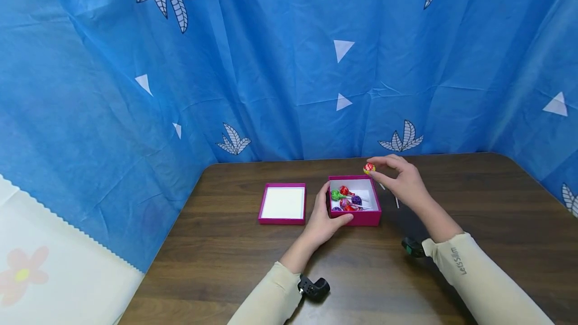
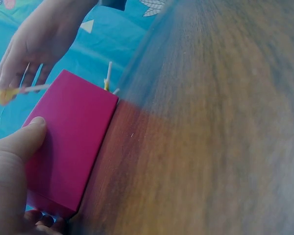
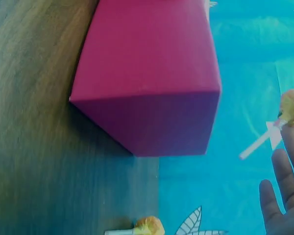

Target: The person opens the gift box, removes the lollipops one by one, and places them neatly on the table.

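A magenta box point(image 1: 363, 219) stands open on the table, several lollipops inside with red, green and purple wrappers point(image 1: 335, 194). My left hand point(image 1: 321, 224) grips its left side, the thumb point(image 2: 32, 134) lying on the front wall and the fingers round the side. Over the box's back right corner, my right hand point(image 1: 405, 180) pinches a lollipop point(image 1: 369, 168) with a red and yellow wrapper between thumb and forefinger. Its white stick points down to the right, and the other fingers are spread in the right wrist view. Another lollipop point(image 3: 149, 226), with an orange-yellow wrapper, lies right of the box, mostly hidden by my right hand in the head view.
To the left of the box lies a magenta lid point(image 1: 282, 221), its white inside facing up. The brown wooden table point(image 1: 235, 265) ends at a blue patterned curtain point(image 1: 280, 64) behind. A pale cloth with a flower print point(image 1: 58, 245) hangs at the left.
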`<state>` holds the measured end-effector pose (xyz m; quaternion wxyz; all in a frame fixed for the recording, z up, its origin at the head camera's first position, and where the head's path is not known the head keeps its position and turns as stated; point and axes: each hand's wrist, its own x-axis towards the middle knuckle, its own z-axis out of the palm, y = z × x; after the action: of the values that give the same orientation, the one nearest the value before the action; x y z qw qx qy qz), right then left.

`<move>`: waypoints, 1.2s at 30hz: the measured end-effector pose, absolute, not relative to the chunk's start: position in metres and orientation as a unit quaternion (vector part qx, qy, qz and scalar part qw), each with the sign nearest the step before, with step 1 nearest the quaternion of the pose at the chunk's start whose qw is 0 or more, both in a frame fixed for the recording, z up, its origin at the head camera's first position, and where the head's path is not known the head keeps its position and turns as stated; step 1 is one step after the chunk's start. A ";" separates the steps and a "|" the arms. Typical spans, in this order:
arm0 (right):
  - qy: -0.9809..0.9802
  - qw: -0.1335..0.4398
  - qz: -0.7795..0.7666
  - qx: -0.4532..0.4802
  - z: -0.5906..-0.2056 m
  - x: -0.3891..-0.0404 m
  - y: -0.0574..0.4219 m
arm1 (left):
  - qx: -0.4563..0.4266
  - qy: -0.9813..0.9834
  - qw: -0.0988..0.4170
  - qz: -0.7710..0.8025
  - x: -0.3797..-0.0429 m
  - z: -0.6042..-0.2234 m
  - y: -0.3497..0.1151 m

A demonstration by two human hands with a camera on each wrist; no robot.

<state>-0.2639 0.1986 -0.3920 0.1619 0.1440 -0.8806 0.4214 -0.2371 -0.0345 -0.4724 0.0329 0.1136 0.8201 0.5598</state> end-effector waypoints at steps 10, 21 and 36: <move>-0.886 0.173 0.423 0.082 -0.391 -0.256 0.229 | 0.113 0.823 0.029 0.557 -0.239 -0.471 -0.035; -0.899 0.168 0.403 0.021 -0.400 -0.257 0.263 | 0.110 0.823 0.029 0.557 -0.239 -0.470 -0.037; -0.912 0.073 0.399 -0.063 -0.431 -0.264 0.306 | 0.112 0.821 0.035 0.558 -0.237 -0.473 -0.034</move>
<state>-0.2643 0.3058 -0.4314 0.0727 -0.0630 -0.9118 0.3992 -0.2370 -0.0344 -0.4728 0.0350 0.1118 0.8212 0.5584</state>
